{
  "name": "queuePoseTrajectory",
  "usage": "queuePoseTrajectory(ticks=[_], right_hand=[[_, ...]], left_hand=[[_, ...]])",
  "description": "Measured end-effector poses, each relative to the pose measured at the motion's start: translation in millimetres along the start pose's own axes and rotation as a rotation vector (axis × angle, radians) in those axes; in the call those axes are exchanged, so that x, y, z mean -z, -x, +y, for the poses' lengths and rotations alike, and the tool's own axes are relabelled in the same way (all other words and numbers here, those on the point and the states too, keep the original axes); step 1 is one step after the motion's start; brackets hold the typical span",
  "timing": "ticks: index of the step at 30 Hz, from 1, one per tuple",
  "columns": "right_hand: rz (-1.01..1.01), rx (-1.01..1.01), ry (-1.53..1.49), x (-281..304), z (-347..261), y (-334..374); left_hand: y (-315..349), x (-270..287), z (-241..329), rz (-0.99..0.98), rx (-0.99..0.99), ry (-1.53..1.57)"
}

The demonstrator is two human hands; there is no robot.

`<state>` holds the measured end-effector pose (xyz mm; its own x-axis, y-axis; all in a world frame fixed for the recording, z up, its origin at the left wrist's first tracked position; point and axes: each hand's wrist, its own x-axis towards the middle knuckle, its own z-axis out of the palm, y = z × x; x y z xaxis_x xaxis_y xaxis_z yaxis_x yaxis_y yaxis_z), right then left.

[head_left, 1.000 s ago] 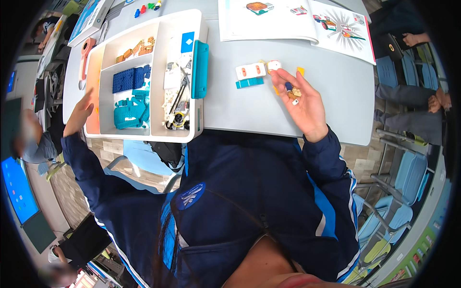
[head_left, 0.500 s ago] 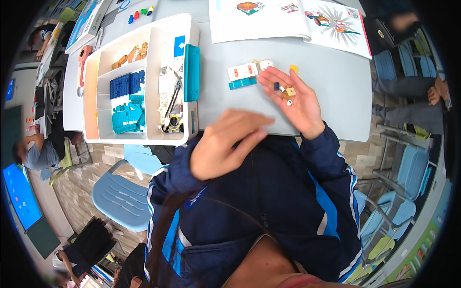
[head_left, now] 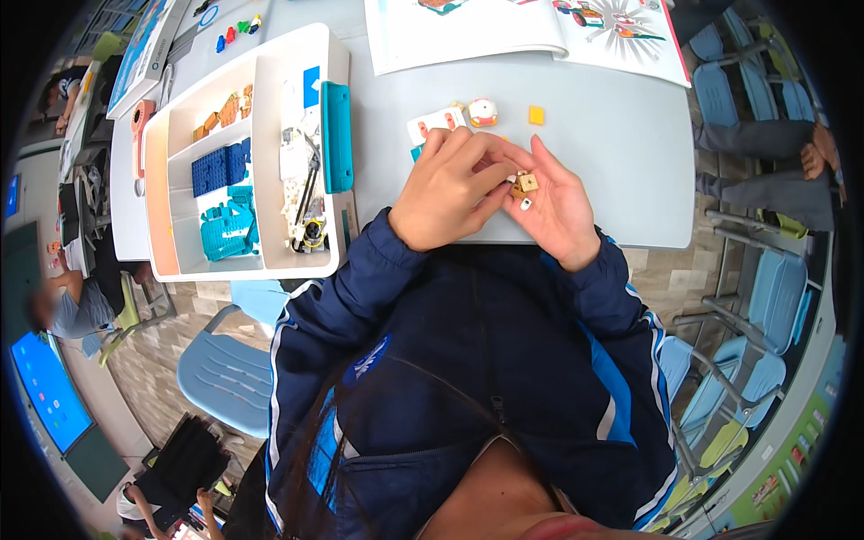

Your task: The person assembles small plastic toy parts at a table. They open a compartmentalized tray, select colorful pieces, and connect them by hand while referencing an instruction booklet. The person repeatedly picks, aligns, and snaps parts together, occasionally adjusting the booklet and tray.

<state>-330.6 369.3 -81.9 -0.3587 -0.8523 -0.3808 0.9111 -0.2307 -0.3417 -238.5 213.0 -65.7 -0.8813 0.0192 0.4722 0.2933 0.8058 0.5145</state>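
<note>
My right hand [head_left: 565, 211] is turned palm up above the table's near edge and cradles several small toy bricks. Among them are a tan brick [head_left: 527, 183] and a small white piece [head_left: 526, 204]. Over that palm, my left hand [head_left: 450, 184] reaches in with its fingertips pinched together. What they grip is mostly hidden; a bit of white shows beside them. Just beyond my left hand lies a white brick piece with orange marks [head_left: 436, 123], partly covered by the fingers. A round white-and-red piece [head_left: 483, 112] and a yellow brick [head_left: 536, 115] rest on the table further off.
At left stands a white sorting tray [head_left: 256, 153] with tan, blue and teal bricks and a teal clip-on holder [head_left: 337, 135]. An open picture booklet [head_left: 468, 45] lies at the far side. Small coloured figures [head_left: 231, 36] are at the far left. Chairs [head_left: 229, 378] stand around.
My left hand has moved up and right, from in front of my body to the right palm, and its fingers have closed there. The view has shifted slightly.
</note>
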Motion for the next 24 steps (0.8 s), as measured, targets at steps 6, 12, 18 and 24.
queuePoseTrajectory(ticks=[6,12,18,24], right_hand=[[0.017,-0.005,-0.064,-7.6,-0.8,0.1],[-0.083,-0.036,-0.196,3.7,-0.3,-4.7],[0.038,-0.006,-0.187,1.2,2.6,-5.1],[0.112,0.051,-0.054,-8.8,11.8,-5.2]], left_hand=[[1.2,-1.5,-4.2,-0.009,-0.097,-0.089],[-3.1,1.0,-1.3,0.123,0.017,0.059],[6.8,4.0,11.6,0.066,-0.036,0.187],[13.6,-8.3,14.5,0.011,-0.053,0.181]])
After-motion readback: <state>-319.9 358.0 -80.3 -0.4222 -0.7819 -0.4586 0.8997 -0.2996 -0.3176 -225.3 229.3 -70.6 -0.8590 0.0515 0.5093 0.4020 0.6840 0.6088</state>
